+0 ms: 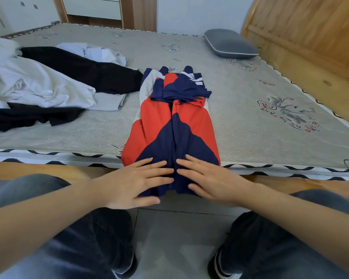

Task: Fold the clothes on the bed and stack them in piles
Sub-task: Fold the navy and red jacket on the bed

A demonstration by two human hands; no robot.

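Observation:
A red, navy and white garment (170, 121) lies lengthwise on the bed (250, 125), its two sides folded in to the middle. Its near end hangs over the bed's front edge. My left hand (137, 182) lies flat on the left half of that near end, fingers straight and spread. My right hand (208, 181) lies flat on the right half, fingertips almost meeting the left ones at the centre seam.
A loose heap of white clothes (34, 81) and black clothes (85, 71) covers the bed's left side. A grey pillow (230, 44) rests at the far right by the wooden headboard (310, 33). My knees and shoes are over the grey tiled floor below.

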